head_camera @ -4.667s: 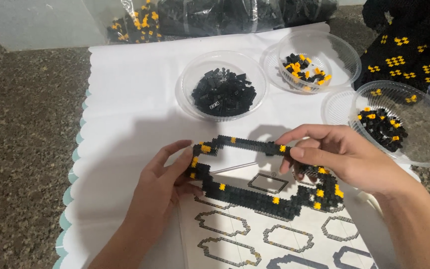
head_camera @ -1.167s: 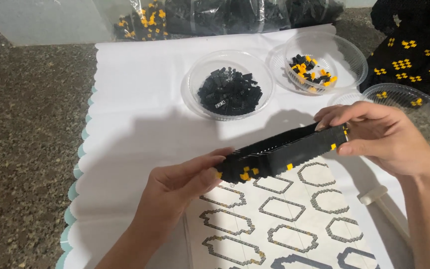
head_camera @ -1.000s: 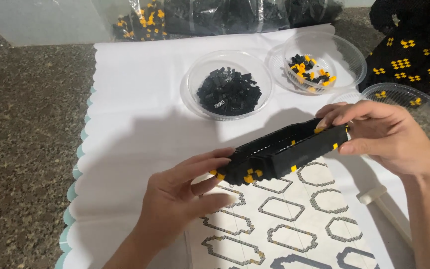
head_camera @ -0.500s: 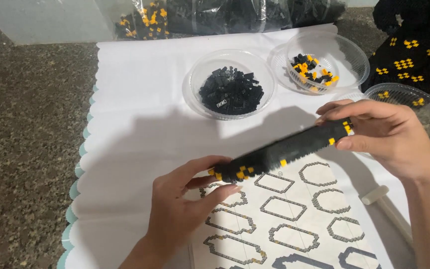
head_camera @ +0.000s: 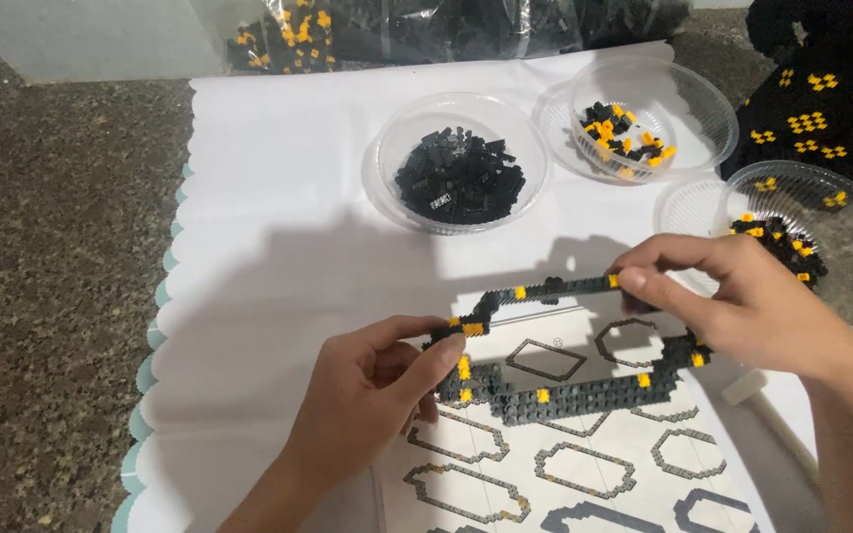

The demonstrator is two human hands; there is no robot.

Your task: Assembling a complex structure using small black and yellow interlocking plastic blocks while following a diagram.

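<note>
Left hand (head_camera: 367, 395) pinches the brick frame (head_camera: 565, 345) at its left corner; right hand (head_camera: 742, 301) pinches the right end. Both grips closed, holding it raised above the pattern sheet (head_camera: 584, 464), apparently for comparison. Bowl of black bricks (head_camera: 459, 163) within reach.

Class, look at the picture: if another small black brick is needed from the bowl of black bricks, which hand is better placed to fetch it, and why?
Probably the left hand: the bowl of black bricks sits nearer its side, while the right hand grips the block frame farther away.
</note>
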